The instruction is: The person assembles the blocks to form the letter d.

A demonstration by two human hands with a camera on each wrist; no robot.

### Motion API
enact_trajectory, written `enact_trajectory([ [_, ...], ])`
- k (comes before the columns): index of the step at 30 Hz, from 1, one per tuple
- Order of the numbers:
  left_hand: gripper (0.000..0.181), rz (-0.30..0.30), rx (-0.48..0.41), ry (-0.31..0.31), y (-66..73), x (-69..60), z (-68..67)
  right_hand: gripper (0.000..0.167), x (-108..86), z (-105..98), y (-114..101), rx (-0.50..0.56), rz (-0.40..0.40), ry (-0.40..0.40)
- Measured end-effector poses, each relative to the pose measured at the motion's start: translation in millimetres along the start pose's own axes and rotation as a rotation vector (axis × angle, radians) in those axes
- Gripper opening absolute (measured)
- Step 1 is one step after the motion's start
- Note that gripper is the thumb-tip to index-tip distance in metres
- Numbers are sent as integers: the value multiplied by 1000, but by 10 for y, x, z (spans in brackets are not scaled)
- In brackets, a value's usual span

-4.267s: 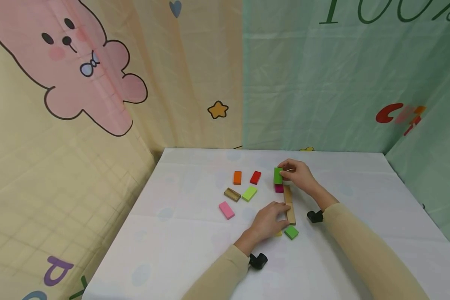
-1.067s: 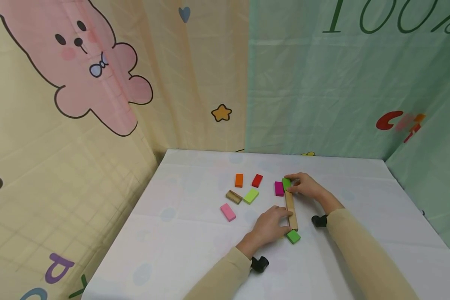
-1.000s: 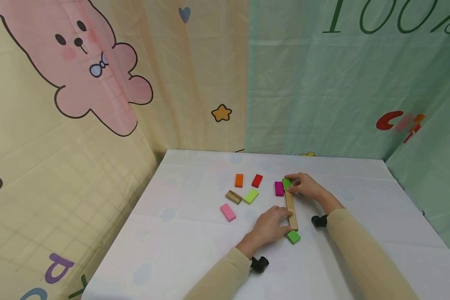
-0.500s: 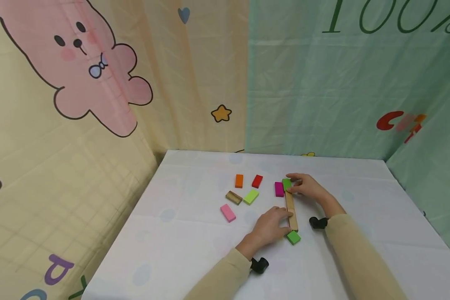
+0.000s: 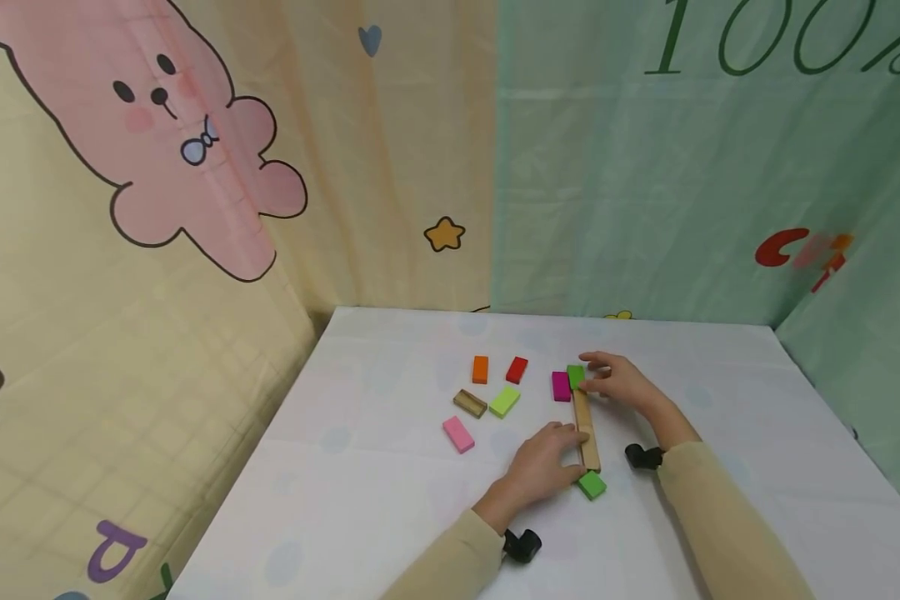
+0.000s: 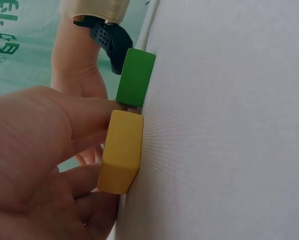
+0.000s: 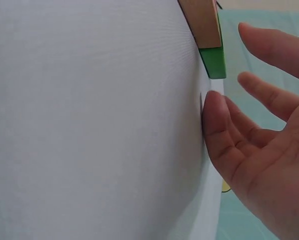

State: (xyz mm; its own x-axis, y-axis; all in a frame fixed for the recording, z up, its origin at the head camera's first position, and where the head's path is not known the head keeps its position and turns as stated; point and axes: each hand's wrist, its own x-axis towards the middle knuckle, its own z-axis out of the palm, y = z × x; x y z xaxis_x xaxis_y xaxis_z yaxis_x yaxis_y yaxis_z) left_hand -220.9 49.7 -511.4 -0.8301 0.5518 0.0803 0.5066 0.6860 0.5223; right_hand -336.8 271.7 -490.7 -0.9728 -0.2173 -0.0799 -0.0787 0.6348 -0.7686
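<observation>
A row of plain wooden blocks (image 5: pixel 582 412) lies on the table, with a green block (image 5: pixel 576 376) at its far end and another green block (image 5: pixel 592 485) by its near end. My left hand (image 5: pixel 542 462) holds the nearer wooden block, thumb at its near end and index finger farther along. In the left wrist view a yellow block (image 6: pixel 121 150) stands in front of those fingers; the head view hides it. My right hand (image 5: pixel 624 385) is beside the far green block, fingers spread. In the right wrist view, space shows between its fingers and that block. A magenta block (image 5: pixel 561 386) adjoins the far green block.
Left of the row lie loose blocks: orange (image 5: pixel 480 369), red (image 5: pixel 517 370), lime green (image 5: pixel 505 401), brown wooden (image 5: pixel 470 403) and pink (image 5: pixel 458 434). The white table (image 5: pixel 330 517) meets patterned curtains (image 5: pixel 630 167) at the back.
My right hand has moved the green block from above the magenta block to the wooden row's far end. Its fingers have since spread off it. The left hand stays put.
</observation>
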Motion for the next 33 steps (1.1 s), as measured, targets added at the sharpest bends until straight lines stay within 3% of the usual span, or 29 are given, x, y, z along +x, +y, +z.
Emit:
enact_trajectory([
  [5,49,17,5,10,11,-20,-8,62,-47,16,-68,-107,-34,41],
  [9,48,22,7,12,17,-32,-27,57,-70,34,-146,-205,-122,94],
  [14,46,42,14,20,23,-40,-49,53,-70,56,-232,-232,-190,89],
  [24,45,47,12,8,16,-44,-31,51,-40,141,-240,-270,-209,37],
  [33,45,48,26,7,15,-34,-31,54,28,212,-274,-338,-143,16],
])
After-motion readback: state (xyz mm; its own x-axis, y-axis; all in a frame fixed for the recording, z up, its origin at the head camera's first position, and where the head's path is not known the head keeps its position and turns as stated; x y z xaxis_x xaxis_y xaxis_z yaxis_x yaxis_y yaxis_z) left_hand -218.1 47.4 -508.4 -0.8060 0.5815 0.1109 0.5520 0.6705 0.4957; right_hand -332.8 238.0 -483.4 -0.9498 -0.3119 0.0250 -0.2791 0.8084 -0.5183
